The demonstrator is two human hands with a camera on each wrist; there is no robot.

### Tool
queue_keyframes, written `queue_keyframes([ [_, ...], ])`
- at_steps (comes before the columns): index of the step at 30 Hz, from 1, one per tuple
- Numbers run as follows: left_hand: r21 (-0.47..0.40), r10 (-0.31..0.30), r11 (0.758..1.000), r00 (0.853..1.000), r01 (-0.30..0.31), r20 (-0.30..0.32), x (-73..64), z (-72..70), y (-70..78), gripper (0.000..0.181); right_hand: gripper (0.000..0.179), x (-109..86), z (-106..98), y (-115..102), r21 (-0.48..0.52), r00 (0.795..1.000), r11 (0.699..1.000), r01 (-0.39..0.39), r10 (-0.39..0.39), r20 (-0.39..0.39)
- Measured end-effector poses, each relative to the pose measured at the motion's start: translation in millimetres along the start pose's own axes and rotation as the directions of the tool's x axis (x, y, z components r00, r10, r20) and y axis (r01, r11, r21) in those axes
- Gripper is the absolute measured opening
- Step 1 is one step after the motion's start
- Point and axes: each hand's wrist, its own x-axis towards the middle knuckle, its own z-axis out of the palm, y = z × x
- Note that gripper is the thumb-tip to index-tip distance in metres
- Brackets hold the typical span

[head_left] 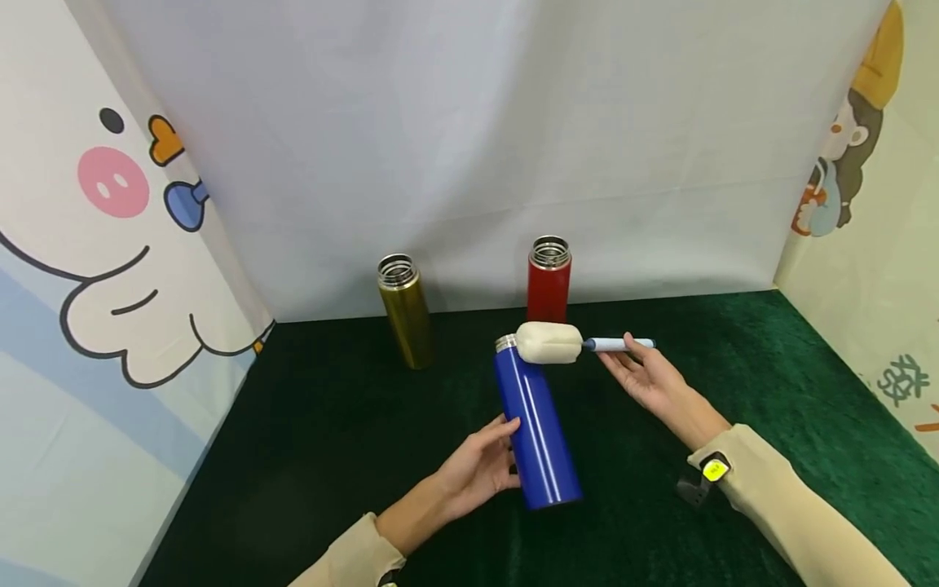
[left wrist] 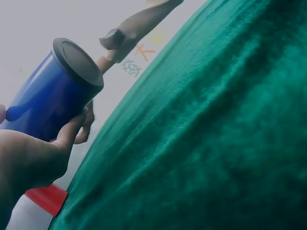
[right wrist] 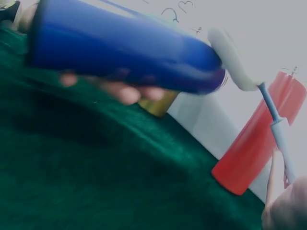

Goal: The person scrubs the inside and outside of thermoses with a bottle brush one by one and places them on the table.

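Note:
My left hand (head_left: 480,469) grips a blue bottle (head_left: 539,432) around its lower half, and the bottle tilts with its uncapped steel mouth away from me. In the left wrist view its round base (left wrist: 79,61) faces the camera. My right hand (head_left: 653,383) pinches the pale blue handle (head_left: 622,344) of a bottle brush. The brush's white sponge head (head_left: 548,342) lies across the bottle's neck, outside the mouth. In the right wrist view the sponge (right wrist: 232,60) overlaps the mouth end of the bottle (right wrist: 124,45).
An uncapped red bottle (head_left: 548,285) stands at the back, just behind the sponge. An uncapped gold bottle (head_left: 407,318) is left of it. Dark green cloth (head_left: 315,456) covers the table. A white curtain (head_left: 455,147) hangs behind, with printed cartoon panels (head_left: 66,269) at the sides.

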Motion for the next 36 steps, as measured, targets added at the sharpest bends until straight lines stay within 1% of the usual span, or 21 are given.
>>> queue_keyframes([
  [2, -0.009, 0.015, 1.000, 1.000, -0.015, -0.005, -0.8, -1.7, 1.9, 0.064, 0.080, -3.0, -4, 3, -0.024, 1.000, 0.999, -0.024, 0.024, -0.003],
  [4, -0.022, 0.038, 0.999, 0.999, -0.039, -0.007, -0.7, -3.7, 4.4, 0.064, 0.071, -7.5, -10, 7, -0.074, 0.998, 0.995, -0.059, 0.059, -0.003],
  [7, -0.041, 0.077, 0.996, 0.997, -0.078, -0.019, 0.0, -5.5, 9.1, 0.063, 0.047, -15.7, -20, 12, -0.175, 0.993, 0.978, -0.109, 0.115, 0.020],
  [11, -0.070, 0.110, 0.991, 0.993, -0.114, -0.052, 0.9, -5.7, 14.0, 0.062, 0.015, -25.0, -31, 13, -0.322, 0.985, 0.939, -0.120, 0.154, 0.081],
  [12, -0.078, 0.111, 0.990, 0.992, -0.115, -0.058, 1.2, -5.6, 14.4, 0.063, 0.014, -26.5, -32, 12, -0.349, 0.982, 0.930, -0.116, 0.159, 0.097],
  [15, -0.076, 0.105, 0.991, 0.992, -0.110, -0.068, 1.6, -4.4, 14.2, 0.065, 0.021, -28.0, -33, 9, -0.393, 0.976, 0.914, -0.101, 0.168, 0.139],
  [17, -0.060, 0.098, 0.993, 0.994, -0.101, -0.057, 2.1, -3.4, 12.4, 0.065, 0.018, -26.6, -29, 7, -0.387, 0.976, 0.917, -0.094, 0.162, 0.147],
  [19, -0.033, 0.095, 0.995, 0.995, -0.096, -0.042, 1.8, -2.0, 10.0, 0.062, 0.021, -23.3, -23, 5, -0.356, 0.980, 0.930, -0.086, 0.143, 0.138],
  [22, -0.005, 0.083, 0.997, 0.996, -0.083, -0.014, 0.4, 0.4, 6.8, 0.057, 0.039, -16.0, -12, 4, -0.262, 0.989, 0.962, -0.081, 0.109, 0.096],
  [25, -0.001, 0.051, 0.999, 0.999, -0.051, 0.016, -2.2, 2.5, 5.8, 0.058, 0.057, -8.0, -2, 5, -0.154, 0.996, 0.987, -0.050, 0.061, 0.065],
  [27, -0.012, 0.024, 1.000, 0.999, -0.024, 0.032, -4.3, 3.8, 6.3, 0.060, 0.067, -3.6, 4, 6, -0.078, 0.999, 0.997, -0.024, 0.028, 0.045],
  [30, -0.025, 0.006, 1.000, 0.999, -0.004, 0.054, -6.2, 3.6, 7.3, 0.063, 0.077, -0.2, 7, 9, -0.005, 1.000, 1.000, 0.004, -0.004, 0.028],
  [32, -0.042, 0.008, 0.999, 0.998, -0.005, 0.056, -6.7, 2.6, 8.4, 0.064, 0.076, -1.9, 5, 12, -0.004, 1.000, 1.000, 0.004, -0.004, 0.008],
  [36, -0.099, 0.024, 0.995, 0.998, -0.019, 0.051, -4.9, 1.5, 11.4, 0.066, 0.063, -13.6, -7, 17, -0.084, 1.000, 0.996, -0.022, 0.022, -0.010],
])
